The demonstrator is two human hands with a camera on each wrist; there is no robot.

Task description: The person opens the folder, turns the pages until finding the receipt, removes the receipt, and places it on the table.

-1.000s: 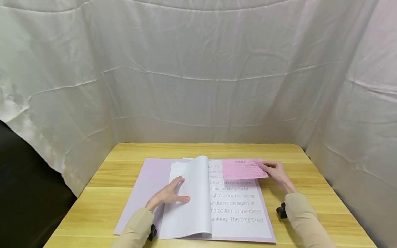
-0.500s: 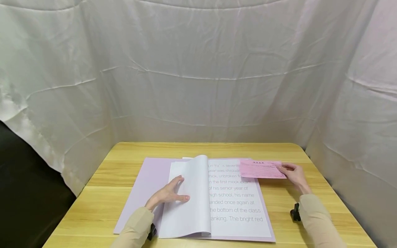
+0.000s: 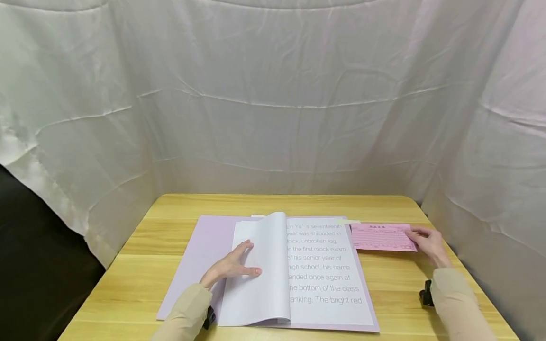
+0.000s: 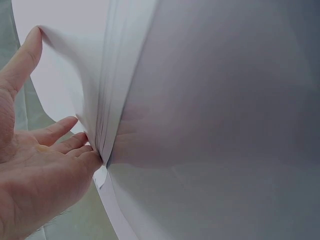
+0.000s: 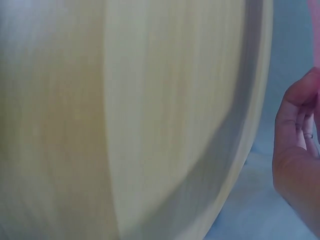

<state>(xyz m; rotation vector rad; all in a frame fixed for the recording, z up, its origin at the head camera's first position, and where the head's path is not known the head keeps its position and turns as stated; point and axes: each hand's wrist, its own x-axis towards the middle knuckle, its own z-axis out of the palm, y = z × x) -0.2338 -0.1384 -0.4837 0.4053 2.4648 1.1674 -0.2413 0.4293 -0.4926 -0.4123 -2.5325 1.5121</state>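
Note:
A lilac folder [image 3: 204,246] lies open on the wooden table, its right-hand page [image 3: 324,279] printed in large grey text. White sheets [image 3: 260,296] are turned over to the left and bulge along the fold. My left hand [image 3: 232,266] rests on them with thumb and fingers spread; in the left wrist view its fingertips touch the white paper [image 4: 65,65]. Right of the folder, my right hand [image 3: 430,245] pinches a pink printed form [image 3: 379,237] by its right end. The form's left end is right at the folder's upper right edge. Only a sliver of it shows in the right wrist view.
A pale yellow strip [image 3: 349,221] shows at the folder's top right corner, and a white edge [image 3: 257,216] sticks out at the top. The wooden tabletop [image 3: 409,284] reaches to grey curtains [image 3: 273,142] behind and at both sides.
My right hand has carried the pink form to the right, off the printed page and over the table, uncovering the top lines of text and the yellow strip. My left hand stays in place.

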